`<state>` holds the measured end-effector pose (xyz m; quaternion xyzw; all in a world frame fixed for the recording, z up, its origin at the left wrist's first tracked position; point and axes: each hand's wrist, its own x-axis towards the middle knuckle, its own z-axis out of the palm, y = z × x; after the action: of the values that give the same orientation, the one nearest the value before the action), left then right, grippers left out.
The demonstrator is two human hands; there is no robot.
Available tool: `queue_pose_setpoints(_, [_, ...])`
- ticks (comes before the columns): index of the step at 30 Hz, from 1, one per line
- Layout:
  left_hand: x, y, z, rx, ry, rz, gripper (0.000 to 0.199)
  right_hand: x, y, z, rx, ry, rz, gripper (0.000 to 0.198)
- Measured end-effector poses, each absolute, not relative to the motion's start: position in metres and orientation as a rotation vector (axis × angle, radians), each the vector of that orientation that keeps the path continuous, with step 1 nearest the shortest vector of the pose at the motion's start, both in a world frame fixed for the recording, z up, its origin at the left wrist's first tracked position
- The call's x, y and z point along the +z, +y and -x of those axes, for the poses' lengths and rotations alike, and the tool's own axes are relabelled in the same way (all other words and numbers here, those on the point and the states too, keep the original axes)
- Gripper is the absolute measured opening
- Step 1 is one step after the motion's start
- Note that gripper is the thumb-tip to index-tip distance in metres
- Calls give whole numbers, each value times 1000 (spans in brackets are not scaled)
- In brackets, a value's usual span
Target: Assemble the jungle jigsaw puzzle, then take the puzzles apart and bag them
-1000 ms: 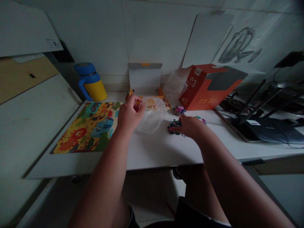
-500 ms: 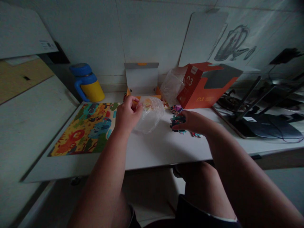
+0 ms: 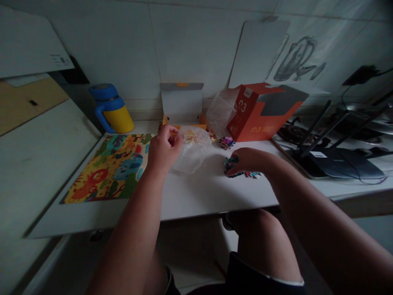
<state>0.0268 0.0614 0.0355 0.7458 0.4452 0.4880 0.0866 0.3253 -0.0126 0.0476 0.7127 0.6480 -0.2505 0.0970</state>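
"Puzzle pieces (image 3: 231, 165): has anything been shifted?"

"Slightly. Dark bunch has been drawn rightward and nearer the front of the desk (image 3: 193, 198) by the right hand (image 3: 247, 159); gripped between thumb and curled fingers, on or just above the surface."

"Left hand (image 3: 165, 149)?"

"Unmoved. Fingers pinched nearly closed; clear bag (image 3: 193, 153) apparently held by its edge."

"Meaning?"

"Bunch judged secured, outside the bag; loose pieces (image 3: 253, 175) left beside it."

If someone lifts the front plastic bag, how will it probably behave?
The bag is probably floppy, because it looks wrinkled. It is likely light for its size, since it seems thin and see-through. Its shiny surface may also be a little slippery.
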Motion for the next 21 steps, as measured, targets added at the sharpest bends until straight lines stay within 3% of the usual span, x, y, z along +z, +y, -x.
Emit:
queue_pose_setpoints(11, [36,61,-27,1454,1339,-2203,9,45,-16,-313,-613,1914,-2134,55])
queue_pose_setpoints(21, [36,61,-27,1443,1338,-2217,7,43,-21,-313,-697,1991,-2198,61])
